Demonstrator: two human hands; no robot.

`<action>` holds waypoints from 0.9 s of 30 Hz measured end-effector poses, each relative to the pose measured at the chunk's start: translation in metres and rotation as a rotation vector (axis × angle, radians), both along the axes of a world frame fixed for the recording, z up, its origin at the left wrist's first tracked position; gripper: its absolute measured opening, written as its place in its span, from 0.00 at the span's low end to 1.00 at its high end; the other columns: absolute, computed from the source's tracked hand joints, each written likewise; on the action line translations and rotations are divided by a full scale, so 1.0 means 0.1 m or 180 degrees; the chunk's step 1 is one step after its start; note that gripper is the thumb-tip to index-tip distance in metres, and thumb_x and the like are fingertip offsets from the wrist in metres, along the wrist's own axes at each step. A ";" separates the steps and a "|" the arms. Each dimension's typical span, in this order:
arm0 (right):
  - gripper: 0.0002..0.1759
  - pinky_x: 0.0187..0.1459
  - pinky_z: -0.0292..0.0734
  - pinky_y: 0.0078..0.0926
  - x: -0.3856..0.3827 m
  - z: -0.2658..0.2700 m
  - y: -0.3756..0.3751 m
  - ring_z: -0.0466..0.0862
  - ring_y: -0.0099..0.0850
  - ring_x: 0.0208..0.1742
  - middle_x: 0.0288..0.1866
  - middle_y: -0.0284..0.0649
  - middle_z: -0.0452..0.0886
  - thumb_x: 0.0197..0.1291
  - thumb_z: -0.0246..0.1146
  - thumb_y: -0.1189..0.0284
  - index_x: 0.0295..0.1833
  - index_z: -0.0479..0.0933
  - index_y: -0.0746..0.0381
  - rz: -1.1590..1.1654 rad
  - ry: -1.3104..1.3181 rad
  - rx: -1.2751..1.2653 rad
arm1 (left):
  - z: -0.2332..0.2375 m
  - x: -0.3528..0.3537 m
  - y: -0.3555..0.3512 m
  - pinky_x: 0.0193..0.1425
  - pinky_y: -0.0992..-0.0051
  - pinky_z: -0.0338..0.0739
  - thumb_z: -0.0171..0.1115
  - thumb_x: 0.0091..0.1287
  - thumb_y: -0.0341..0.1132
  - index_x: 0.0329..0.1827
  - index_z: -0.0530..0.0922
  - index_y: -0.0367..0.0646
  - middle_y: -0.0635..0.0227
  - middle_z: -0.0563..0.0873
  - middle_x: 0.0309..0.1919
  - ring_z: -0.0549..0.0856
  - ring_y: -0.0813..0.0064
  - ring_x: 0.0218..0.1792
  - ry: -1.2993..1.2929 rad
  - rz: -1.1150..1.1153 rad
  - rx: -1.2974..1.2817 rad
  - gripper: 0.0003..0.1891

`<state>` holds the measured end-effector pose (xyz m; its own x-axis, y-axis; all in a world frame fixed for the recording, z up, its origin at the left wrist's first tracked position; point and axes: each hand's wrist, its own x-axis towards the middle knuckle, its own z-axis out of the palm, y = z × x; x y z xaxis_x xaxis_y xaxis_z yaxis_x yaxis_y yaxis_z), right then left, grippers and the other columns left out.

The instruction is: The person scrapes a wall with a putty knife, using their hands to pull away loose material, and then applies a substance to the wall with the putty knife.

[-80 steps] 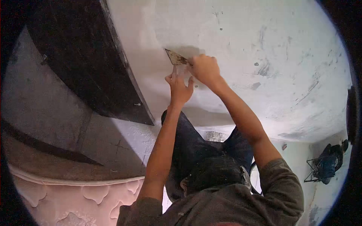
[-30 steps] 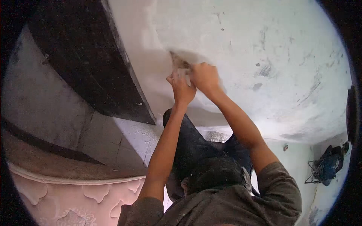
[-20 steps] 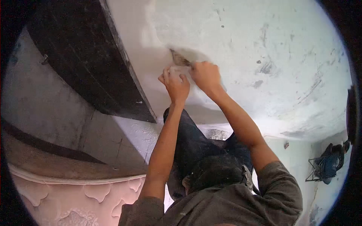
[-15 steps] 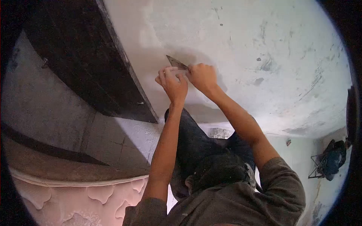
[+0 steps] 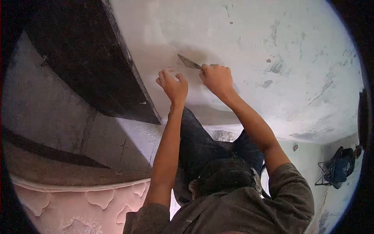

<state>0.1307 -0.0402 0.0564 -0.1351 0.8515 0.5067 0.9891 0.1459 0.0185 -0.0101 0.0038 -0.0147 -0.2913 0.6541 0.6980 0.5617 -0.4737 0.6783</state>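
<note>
My right hand [image 5: 217, 80] is wrapped round the handle of a putty knife [image 5: 189, 62], a triangular metal blade that lies against or just off the pale wall [image 5: 249, 43]. The blade points up and left. To the left of it my left hand [image 5: 173, 86] is raised with its fingers apart and slightly curled, near the wall and off the blade. Nothing shows in that hand. A dark shadow of the hands falls on the wall around the blade.
A dark wooden door or panel [image 5: 89, 58] stands at the left, close to my left hand. At the lower left is a pink quilted mattress [image 5: 78, 206]. Dark items hang on a frame [image 5: 338, 167] at the far right. The wall has grey smudges.
My right hand and the putty knife have moved a little to the right. My left hand has come away from the blade, slightly left and down.
</note>
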 end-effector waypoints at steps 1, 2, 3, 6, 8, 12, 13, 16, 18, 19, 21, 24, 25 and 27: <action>0.10 0.30 0.78 0.45 0.01 0.03 -0.02 0.85 0.46 0.28 0.25 0.47 0.82 0.57 0.59 0.66 0.31 0.81 0.59 0.0008 0.0001 0.0008 | 0.00 0.03 -0.03 0.57 0.55 0.63 0.55 0.53 0.25 0.42 0.73 0.37 0.55 0.77 0.45 0.71 0.51 0.50 -0.0036 0.0052 -0.0161 0.12; 0.10 0.30 0.78 0.45 0.01 0.06 -0.03 0.85 0.45 0.28 0.25 0.47 0.83 0.57 0.59 0.66 0.30 0.80 0.60 -0.0014 0.0059 0.0066 | 0.02 0.04 -0.04 0.57 0.55 0.64 0.55 0.53 0.25 0.42 0.73 0.37 0.54 0.77 0.45 0.71 0.51 0.50 -0.0077 0.0110 -0.0312 0.12; 0.10 0.30 0.78 0.44 0.02 0.09 -0.02 0.85 0.45 0.27 0.25 0.47 0.83 0.57 0.59 0.66 0.30 0.80 0.60 -0.0037 0.0117 0.0115 | 0.02 0.04 -0.02 0.57 0.55 0.64 0.55 0.53 0.25 0.42 0.73 0.37 0.54 0.77 0.45 0.71 0.51 0.50 -0.0082 0.0122 -0.0303 0.12; 0.10 0.30 0.78 0.44 0.00 -0.05 0.08 0.85 0.45 0.27 0.25 0.47 0.83 0.57 0.59 0.67 0.30 0.80 0.60 0.0089 -0.0156 0.0254 | -0.03 0.05 -0.04 0.57 0.54 0.65 0.54 0.54 0.24 0.43 0.74 0.37 0.54 0.77 0.45 0.71 0.50 0.50 -0.0084 -0.0018 -0.0185 0.12; 0.10 0.30 0.79 0.44 0.08 0.00 0.07 0.85 0.45 0.28 0.26 0.47 0.83 0.57 0.59 0.67 0.30 0.81 0.60 0.0000 -0.0125 0.0044 | -0.04 0.07 -0.04 0.57 0.54 0.66 0.53 0.54 0.24 0.42 0.74 0.38 0.54 0.77 0.46 0.71 0.50 0.50 -0.0103 -0.0153 -0.0259 0.12; 0.09 0.31 0.79 0.44 0.04 0.04 0.01 0.86 0.46 0.28 0.26 0.48 0.83 0.56 0.60 0.66 0.31 0.81 0.59 -0.0153 0.0040 0.0046 | -0.06 0.11 -0.06 0.59 0.55 0.65 0.54 0.54 0.24 0.48 0.74 0.37 0.54 0.78 0.49 0.71 0.50 0.53 -0.0103 -0.0304 -0.0139 0.17; 0.09 0.31 0.79 0.44 0.05 -0.03 0.05 0.86 0.46 0.28 0.26 0.48 0.83 0.56 0.60 0.66 0.31 0.81 0.59 -0.0147 0.0036 0.0022 | -0.07 0.13 -0.10 0.60 0.56 0.65 0.55 0.53 0.23 0.55 0.73 0.37 0.53 0.76 0.54 0.70 0.50 0.55 0.0078 -0.0390 0.0055 0.23; 0.12 0.30 0.79 0.44 0.05 -0.19 0.19 0.84 0.45 0.27 0.26 0.45 0.82 0.57 0.61 0.62 0.36 0.80 0.59 0.0211 -0.0125 0.0034 | -0.10 0.23 -0.22 0.64 0.58 0.62 0.58 0.53 0.22 0.68 0.65 0.38 0.52 0.70 0.66 0.68 0.51 0.60 0.0409 -0.0715 0.0204 0.34; 0.11 0.27 0.78 0.42 0.04 -0.19 0.19 0.84 0.44 0.25 0.25 0.44 0.82 0.56 0.62 0.62 0.35 0.80 0.59 0.0019 -0.0147 -0.0295 | -0.15 0.25 -0.22 0.68 0.58 0.58 0.60 0.54 0.22 0.73 0.60 0.39 0.52 0.64 0.72 0.67 0.51 0.62 0.0502 -0.0897 0.0154 0.39; 0.11 0.27 0.78 0.42 0.02 -0.18 0.16 0.84 0.44 0.25 0.25 0.44 0.82 0.56 0.62 0.62 0.35 0.80 0.59 0.0043 -0.0162 -0.0290 | -0.18 0.25 -0.20 0.66 0.60 0.59 0.59 0.53 0.22 0.74 0.57 0.37 0.50 0.60 0.74 0.67 0.52 0.62 0.0615 -0.0977 0.0129 0.41; 0.11 0.29 0.80 0.43 0.00 -0.18 0.09 0.85 0.46 0.27 0.28 0.47 0.83 0.54 0.63 0.63 0.34 0.80 0.60 0.0138 0.0124 -0.0155 | -0.22 0.24 -0.19 0.64 0.61 0.60 0.58 0.52 0.22 0.76 0.54 0.35 0.48 0.56 0.75 0.66 0.52 0.61 0.0728 -0.1040 0.0096 0.43; 0.11 0.24 0.76 0.40 0.04 -0.17 0.07 0.82 0.44 0.23 0.23 0.42 0.81 0.58 0.62 0.62 0.32 0.79 0.58 -0.0071 0.0234 0.0373 | -0.24 0.21 -0.20 0.65 0.61 0.57 0.59 0.52 0.23 0.75 0.53 0.33 0.48 0.54 0.76 0.65 0.53 0.64 0.0974 -0.1032 0.0200 0.43; 0.12 0.25 0.76 0.42 0.06 -0.14 0.04 0.82 0.44 0.23 0.24 0.42 0.81 0.60 0.61 0.61 0.31 0.78 0.58 -0.0022 0.0353 0.0376 | -0.26 0.20 -0.20 0.65 0.61 0.58 0.59 0.52 0.23 0.75 0.53 0.33 0.48 0.54 0.76 0.65 0.53 0.64 0.0978 -0.1099 0.0077 0.43; 0.12 0.25 0.76 0.43 0.04 -0.09 -0.02 0.82 0.44 0.24 0.24 0.42 0.81 0.60 0.61 0.61 0.31 0.78 0.59 -0.0052 0.0274 0.0298 | -0.30 0.23 -0.21 0.64 0.62 0.58 0.60 0.52 0.23 0.75 0.53 0.33 0.48 0.54 0.76 0.64 0.54 0.65 0.0972 -0.1179 -0.0046 0.43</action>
<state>0.1352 -0.0422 0.0473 -0.0740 0.8017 0.5932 0.9899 0.1313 -0.0539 0.0126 -0.0176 -0.0451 0.1800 0.6855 0.7055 0.5315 -0.6713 0.5166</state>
